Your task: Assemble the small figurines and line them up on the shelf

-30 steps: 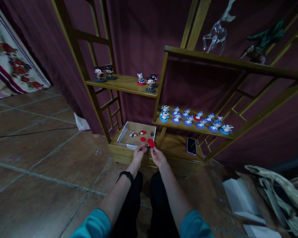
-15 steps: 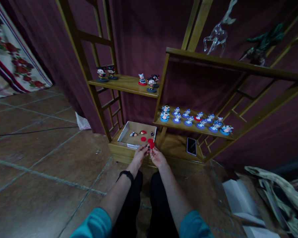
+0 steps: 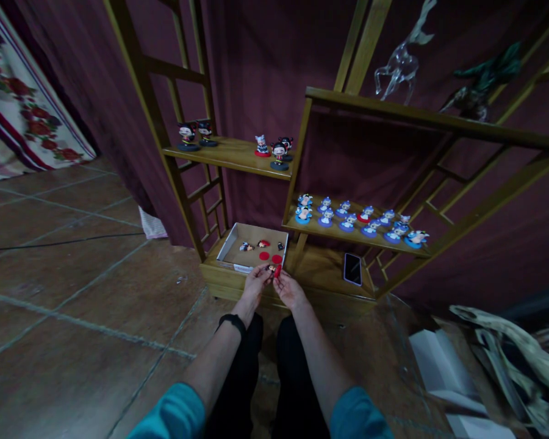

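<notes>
Left hand (image 3: 257,281) pinches a small figurine (image 3: 271,268), seemingly crosswise between the 2 hands; right hand (image 3: 288,288) pinches a red disc (image 3: 277,271), nearly edge-on, at its right, near the box (image 3: 241,267).

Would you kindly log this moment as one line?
left hand: holds small figurine | right hand: holds red disc | open box: two more discs inside

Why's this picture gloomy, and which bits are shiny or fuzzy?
Head view: dim light leaves the maroon cloth curtain shadowy. Head view: pale glare on the brown tiled floor, lower left. Head view: the small dark figurine in the left hand looks soft, its details too tiny to tell.
</notes>
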